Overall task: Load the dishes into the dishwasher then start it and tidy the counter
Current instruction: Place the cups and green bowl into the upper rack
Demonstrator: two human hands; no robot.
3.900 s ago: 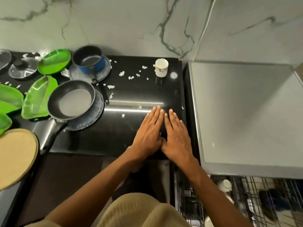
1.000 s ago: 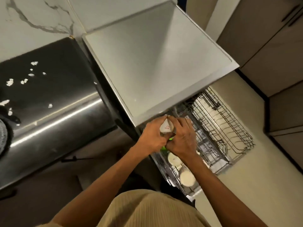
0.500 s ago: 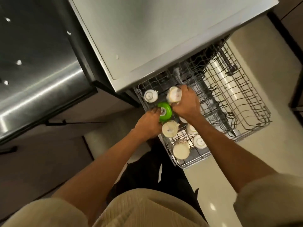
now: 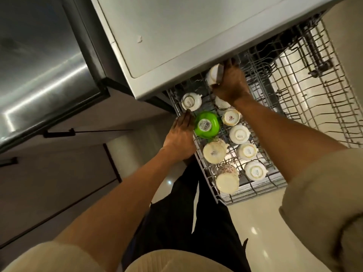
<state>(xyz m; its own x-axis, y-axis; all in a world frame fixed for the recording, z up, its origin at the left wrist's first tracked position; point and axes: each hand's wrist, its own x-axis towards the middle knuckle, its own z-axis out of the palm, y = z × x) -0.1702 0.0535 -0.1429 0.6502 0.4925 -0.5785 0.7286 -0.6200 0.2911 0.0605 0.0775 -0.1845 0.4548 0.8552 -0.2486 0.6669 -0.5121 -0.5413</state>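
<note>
— Can you read anything on the cups in the rack?

— A few upturned bases carry print. The white cup [image 4: 191, 102] nearest the dishwasher body has a short dark word on its base that looks like "VISTA", though it is small. The same mark shows on another white cup [image 4: 239, 134], and faintly on two more [image 4: 247, 151] [image 4: 255, 171].

— And the green bowl [image 4: 206, 124]?

— A white sticker with a barcode on its base; the digits are too small to read.

— Any other brand?

— One cup [image 4: 231, 117] has a red logo with a word under it, not legible. The cream mug [image 4: 214, 152] bears a small barcode sticker.
</note>
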